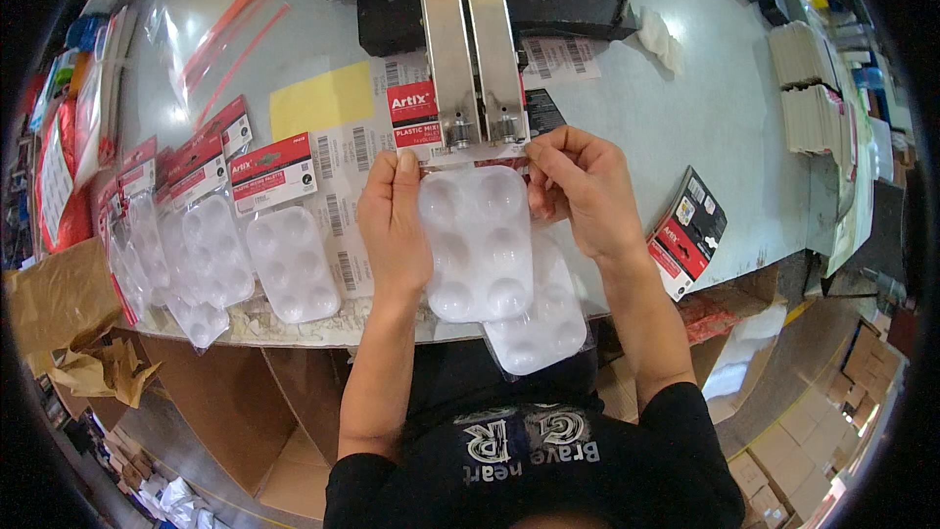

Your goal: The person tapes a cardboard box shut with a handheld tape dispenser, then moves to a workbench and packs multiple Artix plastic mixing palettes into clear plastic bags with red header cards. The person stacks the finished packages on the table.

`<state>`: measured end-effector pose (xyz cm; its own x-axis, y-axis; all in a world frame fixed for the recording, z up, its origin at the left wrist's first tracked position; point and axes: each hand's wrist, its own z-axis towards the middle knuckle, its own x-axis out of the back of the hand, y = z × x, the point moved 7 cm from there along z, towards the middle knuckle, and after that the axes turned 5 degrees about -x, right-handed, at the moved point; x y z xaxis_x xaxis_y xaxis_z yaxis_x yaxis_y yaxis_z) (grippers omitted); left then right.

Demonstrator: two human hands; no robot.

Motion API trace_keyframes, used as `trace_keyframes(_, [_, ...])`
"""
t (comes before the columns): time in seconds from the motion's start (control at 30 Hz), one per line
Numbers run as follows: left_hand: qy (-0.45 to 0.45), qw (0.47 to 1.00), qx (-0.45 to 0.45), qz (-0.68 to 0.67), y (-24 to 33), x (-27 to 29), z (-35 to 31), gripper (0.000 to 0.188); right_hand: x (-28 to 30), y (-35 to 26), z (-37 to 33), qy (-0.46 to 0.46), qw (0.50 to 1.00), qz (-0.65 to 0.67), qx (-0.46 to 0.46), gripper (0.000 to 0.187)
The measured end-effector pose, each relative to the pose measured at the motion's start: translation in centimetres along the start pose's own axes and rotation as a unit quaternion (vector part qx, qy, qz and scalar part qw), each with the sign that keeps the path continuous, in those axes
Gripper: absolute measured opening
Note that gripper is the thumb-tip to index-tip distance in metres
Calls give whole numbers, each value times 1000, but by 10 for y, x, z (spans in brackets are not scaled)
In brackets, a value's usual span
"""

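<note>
A white plastic paint palette (pixel 478 245) with round wells hangs below a red and white header card (pixel 413 118), at the foot of a machine with two upright metal arms (pixel 470 39). The arms cover the card's middle. My left hand (pixel 394 220) pinches the card's lower left corner, thumb on top, beside the palette. At the card's right end my right hand (pixel 580 186) is closed, thumb and forefinger on the edge; its other fingers curl beneath. Partly under this palette lies a second bagged palette (pixel 543 328), overhanging the table's front edge.
Several finished palette packs (pixel 292 245) with red cards lie to the left. Barcode sheets (pixel 338 196) and a yellow paper (pixel 323 100) sit beside them. A folded header card (pixel 687 233) lies at right, card stacks (pixel 808 88) beyond. Clear bags (pixel 220 20) are far left; cardboard boxes (pixel 220 392) stand below.
</note>
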<state>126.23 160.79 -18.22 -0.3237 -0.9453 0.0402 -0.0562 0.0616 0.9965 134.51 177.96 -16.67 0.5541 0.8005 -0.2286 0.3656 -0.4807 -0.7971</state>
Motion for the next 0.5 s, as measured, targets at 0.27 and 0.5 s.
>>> trace_keyframes(0.27, [135,926,-1,353,60,136,3,27,7,-60,-25,15,709,-629,319,94])
trace_keyframes(0.5, [-83,927,-64,361,48,48,-71,41,1,-30,6,-83,642,-712,271,89])
